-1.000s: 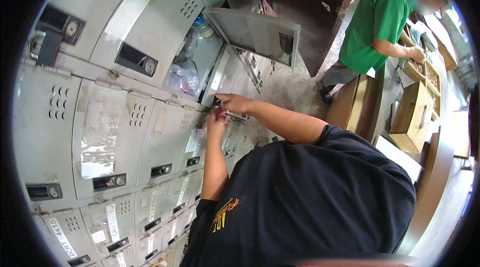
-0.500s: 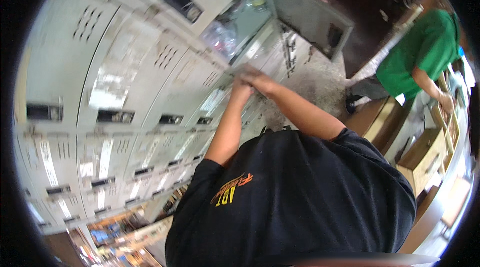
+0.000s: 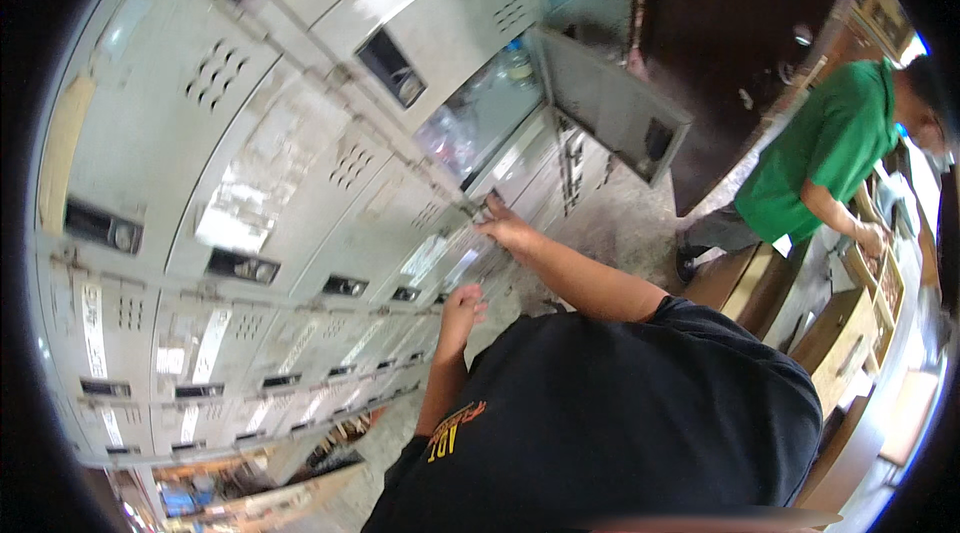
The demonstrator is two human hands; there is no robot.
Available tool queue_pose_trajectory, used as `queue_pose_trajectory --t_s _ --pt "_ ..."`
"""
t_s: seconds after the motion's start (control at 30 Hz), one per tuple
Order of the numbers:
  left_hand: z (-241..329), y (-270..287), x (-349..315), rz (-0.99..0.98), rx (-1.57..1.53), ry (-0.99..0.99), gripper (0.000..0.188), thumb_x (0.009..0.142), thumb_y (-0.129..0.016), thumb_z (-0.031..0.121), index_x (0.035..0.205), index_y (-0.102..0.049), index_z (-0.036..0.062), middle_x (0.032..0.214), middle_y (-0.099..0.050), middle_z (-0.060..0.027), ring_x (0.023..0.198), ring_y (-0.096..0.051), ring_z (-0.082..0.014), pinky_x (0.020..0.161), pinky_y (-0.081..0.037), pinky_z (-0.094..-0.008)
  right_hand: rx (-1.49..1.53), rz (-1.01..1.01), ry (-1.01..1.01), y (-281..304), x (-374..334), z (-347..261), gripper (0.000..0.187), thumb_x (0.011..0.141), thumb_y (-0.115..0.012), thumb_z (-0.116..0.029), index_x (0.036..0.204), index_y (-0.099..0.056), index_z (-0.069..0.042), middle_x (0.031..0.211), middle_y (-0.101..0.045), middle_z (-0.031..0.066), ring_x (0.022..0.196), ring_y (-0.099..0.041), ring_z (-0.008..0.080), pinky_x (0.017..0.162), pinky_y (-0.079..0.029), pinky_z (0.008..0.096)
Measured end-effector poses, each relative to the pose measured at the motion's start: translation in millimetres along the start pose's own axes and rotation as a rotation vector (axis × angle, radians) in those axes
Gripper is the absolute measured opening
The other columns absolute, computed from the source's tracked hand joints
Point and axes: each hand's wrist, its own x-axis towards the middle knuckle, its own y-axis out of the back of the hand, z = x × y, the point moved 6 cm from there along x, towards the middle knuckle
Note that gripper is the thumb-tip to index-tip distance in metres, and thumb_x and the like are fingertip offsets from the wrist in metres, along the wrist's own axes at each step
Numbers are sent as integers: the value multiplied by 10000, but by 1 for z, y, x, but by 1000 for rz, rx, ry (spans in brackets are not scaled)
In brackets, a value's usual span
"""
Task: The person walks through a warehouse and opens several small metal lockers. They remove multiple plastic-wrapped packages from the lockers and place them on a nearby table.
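My right hand reaches to the grey lockers, its fingertips at the edge of a locker just below the open compartment. Thumb and fingers look apart there, and no held thing shows. Lower and to the left, my left hand hangs in front of the locker fronts, fingers loosely spread and nothing in them. Above my right hand is the open compartment, with a clear plastic bag and a bottle with a blue cap inside. Its grey door stands swung outward to the right.
Rows of closed grey lockers with black latches fill the left. A dark door panel stands beyond the open locker door. To the right, a person in a green shirt works at a bench with a wooden drawer.
My hands, together half a second ago, have come apart. The left has dropped down, while the right stays by the locker below the open compartment. The view has shifted slightly.
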Motion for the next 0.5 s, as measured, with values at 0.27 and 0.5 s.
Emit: queue_pose_trajectory --t_s 0.27,0.5 --pt "17 -23 3 -114 19 -29 306 1025 -563 177 1289 -617 32 1239 -670 -139 977 -720 -254 738 -585 -352 -61 -74 19 13 8 -14 431 905 -714 -209 1293 -600 -57 1131 -696 116 747 -681 200 570 -557 363" --pt "30 -24 2 -122 107 8 291 1035 -536 153 1289 -620 38 1210 -687 -118 961 -724 -249 709 -587 -334 -96 105 257 29 -7 -12 342 911 -774 -350 1017 -693 -35 821 -672 58 633 -615 152 591 -518 336"
